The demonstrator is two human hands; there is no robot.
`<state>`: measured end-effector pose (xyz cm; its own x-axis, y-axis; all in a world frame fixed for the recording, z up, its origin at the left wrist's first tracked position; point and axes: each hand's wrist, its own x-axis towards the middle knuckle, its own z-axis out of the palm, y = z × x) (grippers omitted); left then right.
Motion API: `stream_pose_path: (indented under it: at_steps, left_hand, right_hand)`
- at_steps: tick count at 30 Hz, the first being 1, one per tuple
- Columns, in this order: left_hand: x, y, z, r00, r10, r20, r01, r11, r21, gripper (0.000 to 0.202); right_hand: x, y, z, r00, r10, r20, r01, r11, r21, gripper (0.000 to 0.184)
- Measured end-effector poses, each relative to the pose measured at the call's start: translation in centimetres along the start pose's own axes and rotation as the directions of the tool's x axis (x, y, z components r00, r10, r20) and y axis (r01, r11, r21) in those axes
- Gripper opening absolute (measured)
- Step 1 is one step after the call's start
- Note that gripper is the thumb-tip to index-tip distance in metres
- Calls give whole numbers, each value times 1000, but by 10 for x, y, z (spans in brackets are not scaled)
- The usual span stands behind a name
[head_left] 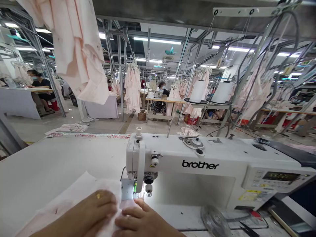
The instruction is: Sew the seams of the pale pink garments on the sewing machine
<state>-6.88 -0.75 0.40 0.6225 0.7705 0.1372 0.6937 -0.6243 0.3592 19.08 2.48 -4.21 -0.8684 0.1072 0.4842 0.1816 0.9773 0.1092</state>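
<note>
A white sewing machine (187, 154) marked "brother" stands before me, its needle area lit. Pale pink fabric (81, 187) lies on the table to the left of the needle, one edge close to the metal needle plate (127, 189). My left hand (100, 209), wearing a yellow ring, has its fingers curled down over the fabric and grips it. Close beside it, my right hand (142, 219) rests with fingers stretched out and apart, its fingertips on the fabric's right edge just in front of the presser foot. The presser foot itself is partly hidden.
Two white thread cones (197, 92) stand behind the machine. Pink garment pieces (81, 59) hang at the upper left. A clear round plastic object (214, 220) and black scissors (248, 228) lie at the lower right. Co-workers sit at other tables in the background.
</note>
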Motion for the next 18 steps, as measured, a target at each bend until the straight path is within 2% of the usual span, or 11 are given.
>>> stream_pose_path:
  at_steps: [2, 4, 6, 9, 11, 13, 15, 18]
  left_hand:
    - [-16, -8, 9, 999, 0, 47, 1, 1000, -19, 42]
    - [-22, -15, 19, 998, -33, 60, 36, 999, -39, 48]
    - [-18, -17, 29, 997, -75, 30, 77, 995, -68, 48]
    - [4, -12, 41, 992, -118, -50, 113, 990, -89, 46]
    - [20, -7, 45, 989, -110, -93, 103, 991, -86, 45]
    - [33, -5, 45, 988, -66, -137, 57, 996, -69, 42]
    - [42, -5, 42, 980, 42, -194, -47, 999, -20, 38]
    - [49, -7, 37, 944, 220, -247, -207, 975, 77, 37]
  right_hand:
    - [-2, 2, 5, 999, -9, -45, 8, 999, -32, 16]
    - [-3, 4, 8, 995, -9, -104, 4, 999, -53, 15]
    - [-3, 6, 7, 986, 12, -166, -23, 998, -66, 16]
    - [-3, 11, -4, 971, 60, -231, -73, 996, -48, 28]
    - [-4, 15, -13, 977, 105, -185, -109, 994, -11, 35]
    - [-4, 18, -21, 986, 150, -76, -150, 989, 12, 35]
    - [-5, 20, -26, 983, 185, 10, -185, 983, 13, 34]
    - [-7, 21, -30, 972, 221, 75, -222, 975, 9, 34]
